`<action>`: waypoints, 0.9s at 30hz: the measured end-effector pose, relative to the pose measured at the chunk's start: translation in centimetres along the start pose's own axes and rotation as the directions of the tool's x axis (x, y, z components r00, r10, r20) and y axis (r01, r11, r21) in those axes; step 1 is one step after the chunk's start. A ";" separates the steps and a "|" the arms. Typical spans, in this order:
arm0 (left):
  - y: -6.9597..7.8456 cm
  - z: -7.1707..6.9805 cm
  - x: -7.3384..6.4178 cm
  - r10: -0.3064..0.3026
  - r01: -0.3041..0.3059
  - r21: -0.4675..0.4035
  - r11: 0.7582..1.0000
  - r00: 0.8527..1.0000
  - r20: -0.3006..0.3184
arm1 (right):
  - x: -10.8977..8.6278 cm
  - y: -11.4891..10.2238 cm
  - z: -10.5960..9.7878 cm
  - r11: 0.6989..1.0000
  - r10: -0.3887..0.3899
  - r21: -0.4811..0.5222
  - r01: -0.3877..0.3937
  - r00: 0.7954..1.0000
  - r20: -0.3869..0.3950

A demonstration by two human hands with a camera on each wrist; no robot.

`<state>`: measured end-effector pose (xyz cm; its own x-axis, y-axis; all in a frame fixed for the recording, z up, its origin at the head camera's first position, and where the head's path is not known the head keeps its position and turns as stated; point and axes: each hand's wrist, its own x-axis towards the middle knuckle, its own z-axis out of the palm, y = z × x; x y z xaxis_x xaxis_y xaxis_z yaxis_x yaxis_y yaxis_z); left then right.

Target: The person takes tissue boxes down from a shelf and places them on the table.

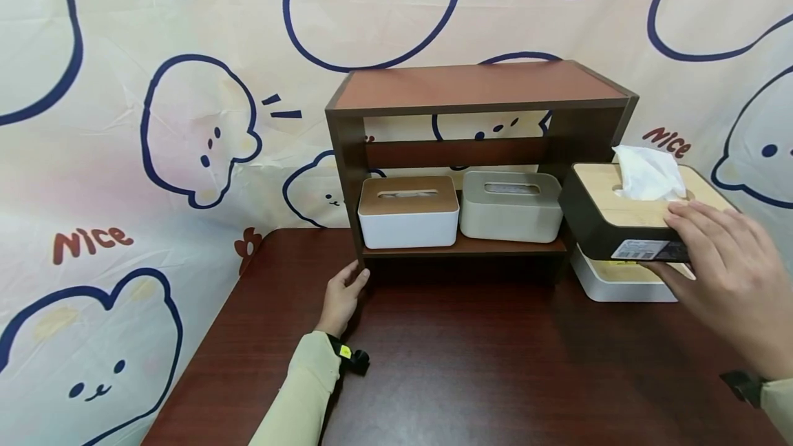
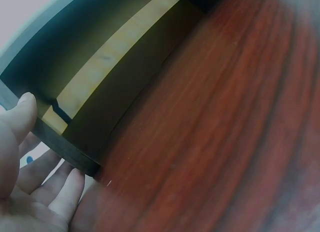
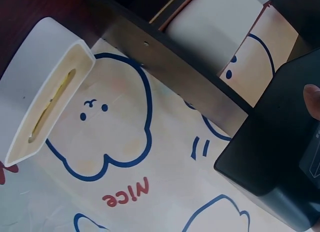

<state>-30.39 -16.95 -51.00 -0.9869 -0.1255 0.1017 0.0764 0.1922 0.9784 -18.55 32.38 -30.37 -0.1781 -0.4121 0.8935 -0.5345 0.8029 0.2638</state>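
My right hand holds a black tissue box with a light wooden lid and a white tissue sticking up from its slot. The thumb is under the box and the fingers are over its lid edge. In the right wrist view the dark underside of the box fills the right edge. My left hand grips the lower left side panel of a brown two-tier shelf. Seen from the left wrist, the thumb lies on one face of the panel and the fingers on the other.
Two tissue boxes stand on the lower shelf: a white one with a brown lid and a grey one. A white box with a pale lid stands right of the shelf, below the black box. A patterned cloth hangs behind the dark red table.
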 end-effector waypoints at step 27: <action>-0.2 0.0 -0.1 0.014 -0.014 -0.010 1.000 1.000 0.010 | -2.9 0.4 -0.2 0.999 0.045 0.004 -0.045 0.997 -0.059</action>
<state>-30.32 -17.03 -51.22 -0.9870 -0.1134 0.1137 0.0916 0.1840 0.9787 -18.07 33.95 -32.79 -0.1532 -0.3491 0.9245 -0.5293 0.8190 0.2216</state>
